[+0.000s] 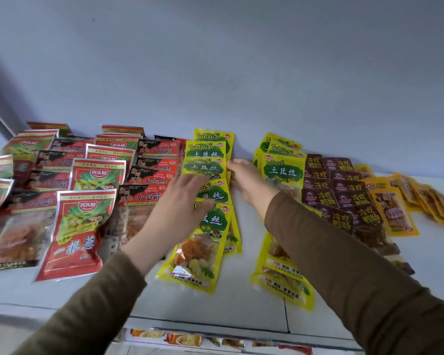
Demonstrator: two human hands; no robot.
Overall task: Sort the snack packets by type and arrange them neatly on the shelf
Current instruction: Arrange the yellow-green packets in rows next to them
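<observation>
My left hand (182,201) lies flat, fingers straight and spread, on the middle column of yellow packets (210,175); it is blurred, so I cannot tell how firmly it presses. My right hand (246,180) is at 3 o'clock from that column, fingers stretched out and close together, their tips (230,163) touching the right edge of the upper packets. Neither hand is curled round anything.

The column runs from 12 o'clock by the wall (241,60) down to 6 o'clock near the front of the shelf (228,303), packets overlapping like tiles, the lowest one tilted a little.

At 3 o'clock of my right hand is a second yellow column (282,172), partly hidden under my right sleeve (344,252). Just beyond it, further toward 3 o'clock, lie brown packets (344,190) in overlapping rows, then orange packets (392,211) fanned out near the right edge.

At 9 o'clock of my left hand sit black-and-red packets (151,180) in a column, touching the yellow ones. Further toward 9 o'clock are red packets (82,226) with green print, in several overlapping rows reaching the left edge.

Below the shelf front, at 6 o'clock, a strip of more packets (185,339) shows, too blurred to tell the kind
</observation>
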